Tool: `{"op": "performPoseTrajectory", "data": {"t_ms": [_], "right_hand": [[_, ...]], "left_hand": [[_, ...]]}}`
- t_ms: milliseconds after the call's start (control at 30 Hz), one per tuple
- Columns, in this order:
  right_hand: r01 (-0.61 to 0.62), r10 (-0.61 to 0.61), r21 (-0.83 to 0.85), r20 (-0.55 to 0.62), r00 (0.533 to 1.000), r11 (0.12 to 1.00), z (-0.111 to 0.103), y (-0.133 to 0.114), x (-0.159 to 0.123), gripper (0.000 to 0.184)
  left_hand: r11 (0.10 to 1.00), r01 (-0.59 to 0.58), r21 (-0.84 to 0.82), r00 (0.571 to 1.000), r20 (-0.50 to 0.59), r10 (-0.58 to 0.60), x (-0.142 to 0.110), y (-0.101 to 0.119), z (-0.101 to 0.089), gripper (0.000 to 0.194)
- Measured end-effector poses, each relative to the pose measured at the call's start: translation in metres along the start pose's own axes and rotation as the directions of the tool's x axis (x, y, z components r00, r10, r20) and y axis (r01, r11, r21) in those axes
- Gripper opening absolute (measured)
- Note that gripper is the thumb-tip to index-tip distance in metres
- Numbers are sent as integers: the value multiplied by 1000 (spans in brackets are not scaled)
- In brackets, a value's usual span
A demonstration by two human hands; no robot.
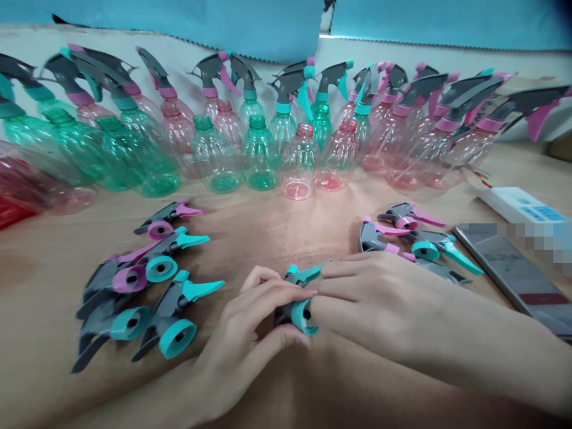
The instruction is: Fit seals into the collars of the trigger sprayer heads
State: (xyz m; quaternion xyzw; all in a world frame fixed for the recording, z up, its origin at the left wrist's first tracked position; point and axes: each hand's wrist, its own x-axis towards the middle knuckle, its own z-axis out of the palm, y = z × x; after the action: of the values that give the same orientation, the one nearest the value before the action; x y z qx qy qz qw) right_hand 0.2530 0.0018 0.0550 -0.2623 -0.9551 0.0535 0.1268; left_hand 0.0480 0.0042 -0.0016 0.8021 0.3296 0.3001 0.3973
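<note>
Low over the table, between my two hands, is a grey spray trigger head [304, 317] with a turquoise collar and lever. My left hand [254, 322] grips its body, the thumb below by the collar and the fingers over the top. From the other side my right hand [370, 292] has its fingers bent against the lever and collar; the fingertips are partly hidden. Several loose trigger heads [179, 338] with turquoise or pink collars lie left of my hands. A smaller group of trigger heads [426, 250] lies to the right, partly behind my right hand.
Open-necked green bottles [218, 158] and clear pink bottles [298, 164] stand across the table. Behind them, a row of bottles [283, 125] carries fitted trigger heads. A phone [513, 274] and a white box [522, 202] lie at the right. Red plastic [18, 205] shows at far left.
</note>
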Motion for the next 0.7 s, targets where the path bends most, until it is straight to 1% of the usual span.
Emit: {"op": "performPoseTrajectory", "data": {"t_ms": [100,233,300,367,467,600,700], "right_hand": [[-24,27,110,-25,999,994,2,5,2,24],[-154,171,303,-29,985,940,12,10,5,18],[-195,223,360,-37,974,912,17,10,6,16],[-207,242,373,-50,969,904,19,8,7,15],[-213,241,342,-39,970,915,15,4,7,14],[-256,260,277,23,965,926,8,-1,7,13],[-277,271,288,61,961,917,5,-3,7,15]], "left_hand": [[998,49,-26,998,-39,-50,-1,-2,1,20],[991,100,-90,988,-108,-109,-1,-6,1,23],[988,115,-106,983,-133,-129,-1,-8,1,23],[988,124,-96,981,-139,-137,-1,-10,1,24],[991,124,-59,982,-135,-131,0,-9,2,23],[995,97,-16,986,-131,-98,0,-6,1,18],[997,77,2,990,-118,-76,1,-5,1,11]]}}
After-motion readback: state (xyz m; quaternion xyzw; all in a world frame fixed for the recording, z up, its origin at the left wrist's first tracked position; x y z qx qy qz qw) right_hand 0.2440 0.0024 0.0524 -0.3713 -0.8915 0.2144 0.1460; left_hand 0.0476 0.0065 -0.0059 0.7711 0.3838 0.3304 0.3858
